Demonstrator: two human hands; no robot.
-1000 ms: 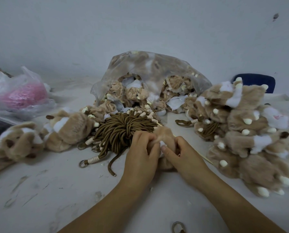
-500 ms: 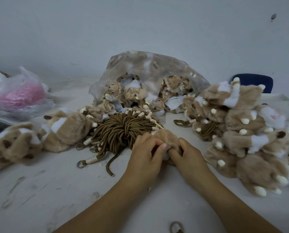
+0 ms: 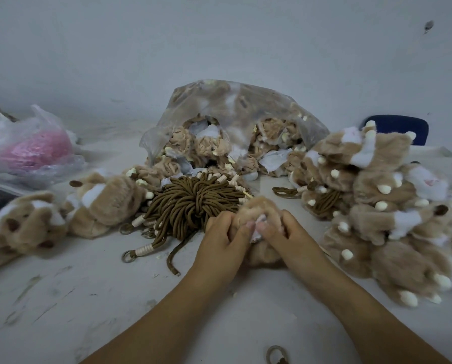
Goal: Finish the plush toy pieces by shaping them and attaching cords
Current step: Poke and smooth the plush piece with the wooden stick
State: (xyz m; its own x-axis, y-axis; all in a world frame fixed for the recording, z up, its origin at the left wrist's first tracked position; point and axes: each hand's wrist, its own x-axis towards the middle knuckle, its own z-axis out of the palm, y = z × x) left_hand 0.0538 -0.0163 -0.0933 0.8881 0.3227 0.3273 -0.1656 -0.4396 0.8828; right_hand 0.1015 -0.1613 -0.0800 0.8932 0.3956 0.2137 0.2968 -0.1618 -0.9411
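Between your left hand (image 3: 221,241) and right hand (image 3: 285,236), both gripping it, sits one plush piece (image 3: 259,208); finished toys (image 3: 382,214) pile right, while a bag (image 3: 232,127) of pieces and cords (image 3: 190,206) remain.

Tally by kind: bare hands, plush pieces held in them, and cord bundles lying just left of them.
Bare hands: 2, left hand, right hand
Tan furry plush piece, held by both: 1
Round bundle of brown cords: 1
Total: 4
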